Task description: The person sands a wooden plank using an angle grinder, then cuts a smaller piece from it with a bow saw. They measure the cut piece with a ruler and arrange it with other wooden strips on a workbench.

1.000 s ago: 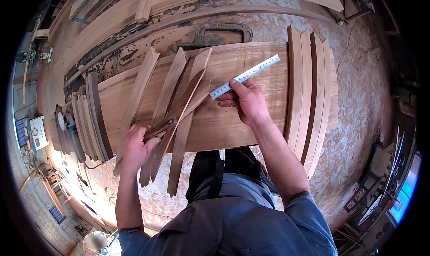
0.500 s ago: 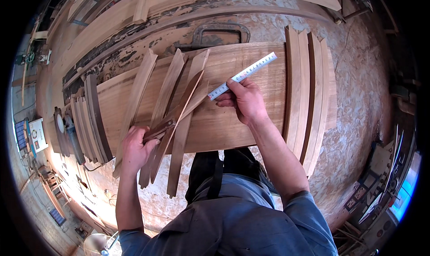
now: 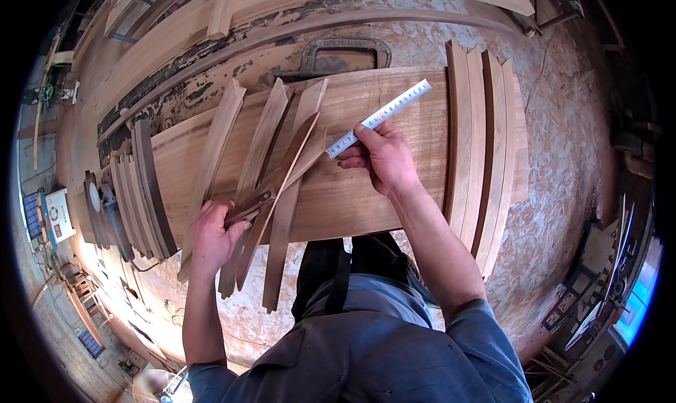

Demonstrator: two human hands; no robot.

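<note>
My left hand (image 3: 215,227) is closed round the dark handle of a wooden angle gauge (image 3: 250,206), whose thin blade crosses the handle at a slant. In my right hand (image 3: 386,158), a short white ruler (image 3: 401,101) is pinched between thumb and fingers, its lower end close to the gauge's tip. I cannot tell whether the two touch. Beneath them lies a wide wooden board (image 3: 352,213). Slanting across its left part are several loose wooden strips with angled ends, including one strip (image 3: 218,139) beside my left hand and another (image 3: 285,241) under the gauge.
At the board's right stand several strips side by side (image 3: 461,142). More short strips (image 3: 134,199) and a power tool (image 3: 113,209) sit at its left end. A metal G-clamp (image 3: 384,51) lies beyond the board, with long timbers (image 3: 282,33) behind it. A fan (image 3: 158,385) stands lower left.
The ruler and my right hand have shifted very slightly left. My left hand keeps its grip on the angle gauge, almost still.
</note>
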